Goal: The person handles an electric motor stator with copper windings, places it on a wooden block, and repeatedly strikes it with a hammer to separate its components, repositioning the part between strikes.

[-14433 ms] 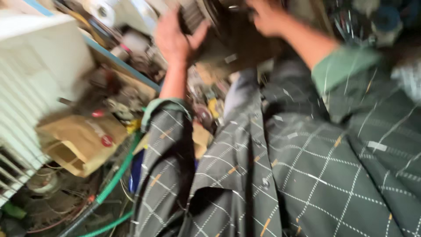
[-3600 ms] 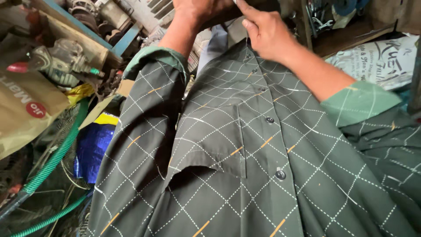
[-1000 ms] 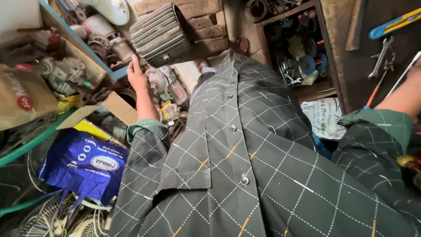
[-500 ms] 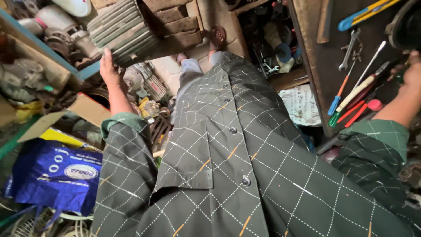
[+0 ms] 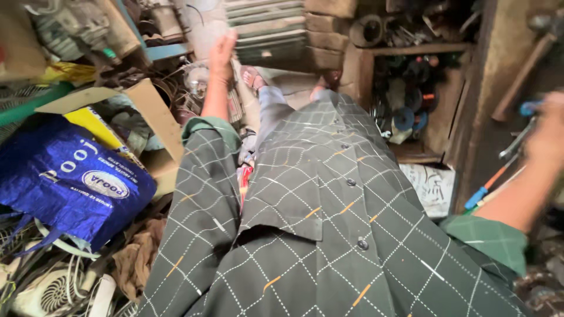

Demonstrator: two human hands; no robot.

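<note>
Left hand: the left hand is lifted, fingers loosely spread and holding nothing, just beside the left edge of a ribbed grey casing that sits at the far end of the cluttered floor.
Right hand: the right hand is a blur against the dark tool board; whether it is closed on anything cannot be told.
Nearest tool: a blue-handled screwdriver rests near the board's lower edge, just below that hand, with a slim metal tool above it, close to or touching the fingers.
Handling, screwdriver: likely light and stiff, its shaft thin and slick; the thick blue handle looks like the sure place to grip.
Handling, casing: judged heavy, rigid metal with narrow fins; better lifted by both ends than by a fin.
Long axis, screwdriver: slanted, handle low and to the left, shaft running up and to the right towards the hand.
Long axis, casing: fins run side to side across the view; its far end is out of sight.
Around them: a blue woven sack and a cardboard flap lie by the left sleeve; a wooden shelf box of small parts stands between shirt and board.
</note>
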